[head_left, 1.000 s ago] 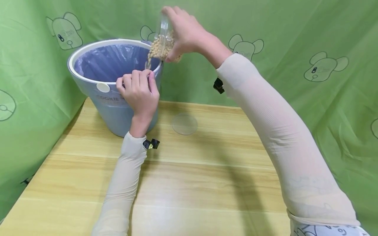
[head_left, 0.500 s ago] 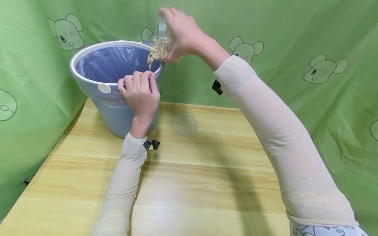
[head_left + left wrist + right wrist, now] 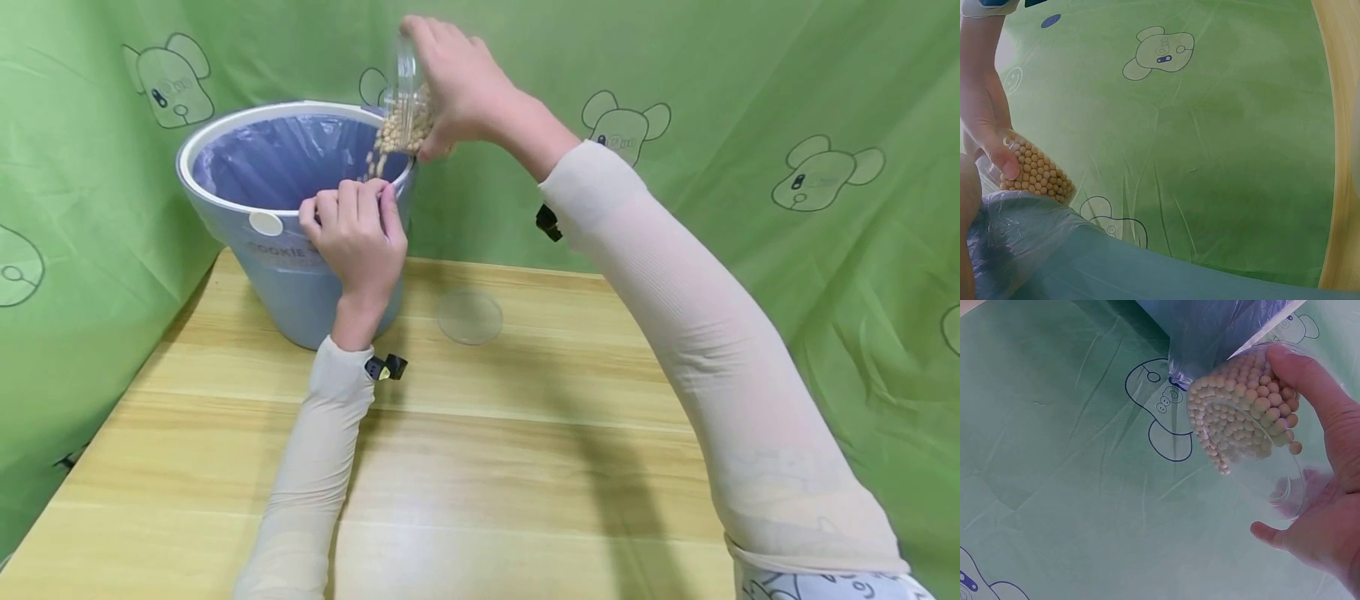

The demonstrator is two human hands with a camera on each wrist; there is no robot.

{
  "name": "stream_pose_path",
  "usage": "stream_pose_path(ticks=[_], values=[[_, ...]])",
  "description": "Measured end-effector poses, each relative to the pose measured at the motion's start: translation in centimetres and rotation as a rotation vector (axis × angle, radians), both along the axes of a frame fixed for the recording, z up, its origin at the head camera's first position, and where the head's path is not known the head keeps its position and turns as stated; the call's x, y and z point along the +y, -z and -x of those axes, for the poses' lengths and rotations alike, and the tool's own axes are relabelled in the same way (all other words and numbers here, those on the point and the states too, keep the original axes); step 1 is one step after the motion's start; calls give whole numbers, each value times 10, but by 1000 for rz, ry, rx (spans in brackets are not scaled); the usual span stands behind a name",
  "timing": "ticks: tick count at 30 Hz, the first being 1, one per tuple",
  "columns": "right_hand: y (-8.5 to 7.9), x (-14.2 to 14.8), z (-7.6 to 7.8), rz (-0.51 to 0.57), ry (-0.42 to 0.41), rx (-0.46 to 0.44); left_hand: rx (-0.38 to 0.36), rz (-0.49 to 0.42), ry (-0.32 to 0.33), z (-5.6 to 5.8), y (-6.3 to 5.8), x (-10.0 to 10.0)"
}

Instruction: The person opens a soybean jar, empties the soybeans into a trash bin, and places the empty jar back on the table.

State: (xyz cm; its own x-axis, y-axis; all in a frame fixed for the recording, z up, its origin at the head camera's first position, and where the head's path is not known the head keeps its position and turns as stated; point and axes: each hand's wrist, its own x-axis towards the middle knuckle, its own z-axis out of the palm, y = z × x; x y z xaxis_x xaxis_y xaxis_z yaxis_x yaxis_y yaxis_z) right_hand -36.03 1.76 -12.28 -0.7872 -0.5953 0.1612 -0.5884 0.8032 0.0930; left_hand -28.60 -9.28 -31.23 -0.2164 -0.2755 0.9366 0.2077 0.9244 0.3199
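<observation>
My right hand [image 3: 468,92] grips a clear plastic jar [image 3: 406,79] tipped over the right rim of a blue trash can [image 3: 300,292]. Soybeans [image 3: 1254,400] lie along the jar's lower side, and several fall from its mouth into the can. A bluish plastic bag [image 3: 300,150] lines the can and folds over its rim. My left hand [image 3: 358,229] holds the near rim, fingers curled over the edge. In the left wrist view the jar [image 3: 1038,172] shows beside the bag-covered rim, with the right thumb on it. Where the beans land is hidden.
A round clear lid [image 3: 469,316] lies flat on the wooden table [image 3: 480,467], right of the can. Green cloth [image 3: 712,100] with printed bear heads hangs behind and at both sides. A white round button [image 3: 265,223] sits at the can's front rim.
The right hand and the tilted jar have shifted slightly left. Beans keep falling, and fewer are in the jar now. The left hand stays on the rim.
</observation>
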Motion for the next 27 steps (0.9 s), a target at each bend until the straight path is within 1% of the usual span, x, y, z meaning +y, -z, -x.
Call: stream_pose_path(ticks=[11,17,27], values=[[0,-3,-3,-24,-2,21,1,-6,7,1,0,0],[1,-2,-5,-36,-28,45,13,-7,20,1,-1,1],[4,-3,-8,-53,-77,86,14,-7,23,1,0,0]])
